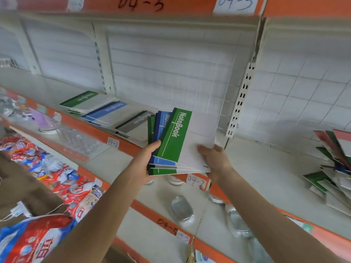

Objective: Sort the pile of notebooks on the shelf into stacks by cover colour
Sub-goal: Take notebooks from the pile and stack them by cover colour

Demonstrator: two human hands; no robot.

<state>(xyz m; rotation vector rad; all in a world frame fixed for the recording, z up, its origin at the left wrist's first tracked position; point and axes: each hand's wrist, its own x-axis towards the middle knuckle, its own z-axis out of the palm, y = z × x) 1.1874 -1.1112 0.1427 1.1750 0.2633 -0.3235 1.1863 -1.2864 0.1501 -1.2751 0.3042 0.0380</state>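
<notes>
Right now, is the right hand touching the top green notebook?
Touching. Head view: the right hand grips the top green notebook at its white lower corner.

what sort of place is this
Probably a shop or its stockroom: metal shelving with orange edge strips, handwritten bay labels such as 04-2, and bagged goods on a lower shelf.

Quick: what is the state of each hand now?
Left hand: closed, gripping the fanned notebooks at their left edge.
Right hand: closed, holding the same notebooks at their right edge.
</notes>
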